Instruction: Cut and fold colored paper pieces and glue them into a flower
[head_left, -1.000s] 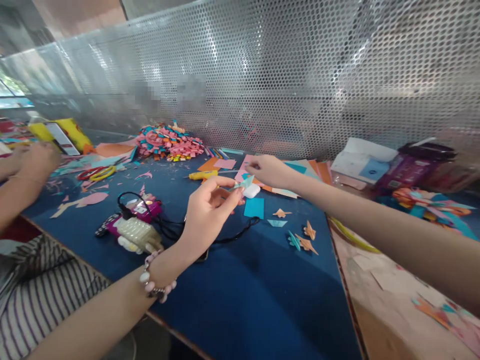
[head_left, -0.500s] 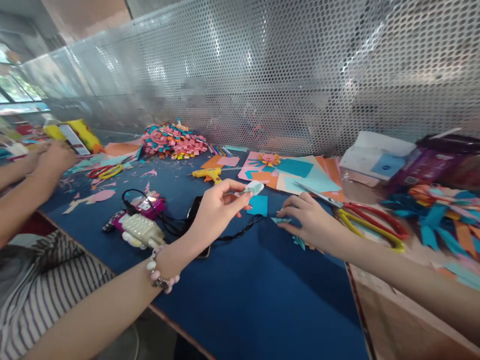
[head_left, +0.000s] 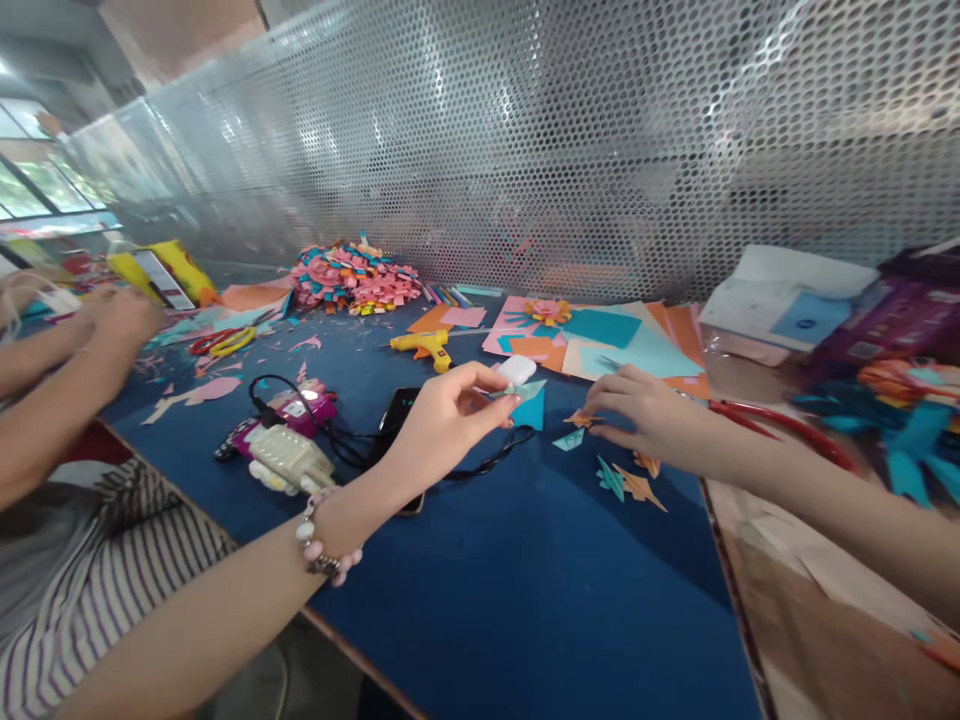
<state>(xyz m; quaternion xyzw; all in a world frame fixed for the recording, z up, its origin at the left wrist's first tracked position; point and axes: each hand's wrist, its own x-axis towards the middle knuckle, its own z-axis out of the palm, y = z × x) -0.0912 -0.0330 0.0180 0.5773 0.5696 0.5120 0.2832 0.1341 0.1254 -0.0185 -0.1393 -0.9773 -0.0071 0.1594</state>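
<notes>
Two bare hands: left hand (head_left: pixel 454 415) at the blue square (head_left: pixel 531 412), right hand (head_left: pixel 637 412) to the right of the blue square, low over the table (head_left: pixel 540 610).
Left fingers: thumb and forefinger pinched together on a pale teal folded paper (head_left: pixel 534 388).
Pale teal folded paper: held up, covering part of the blue square's far edge in this view.
Right fingers: curled and slightly parted beside a small orange fold (head_left: pixel 577 418); whether they grip it or only hover, I cannot tell.
Small teal fold (head_left: pixel 570 440): right of the blue square, just beside the small orange fold.
Finished-looking figures: one teal figure (head_left: pixel 610 479) and an orange figure (head_left: pixel 639 487), right of the blue square and nearer the wearer.
White case (head_left: pixel 516 370): just beyond the blue square.
Black cable (head_left: pixel 495 458): along the near side of the blue square.
Pinch risk: squeezing too hard could crease the pale teal folded paper wrongly; too loose a hold could let it spring open.
Reach risk: the right fingertips could nudge or flatten the neighbouring folds, since these lie so close together.
Snag risk: a lowered left wrist could drag the black cable and shift the blue square.
</notes>
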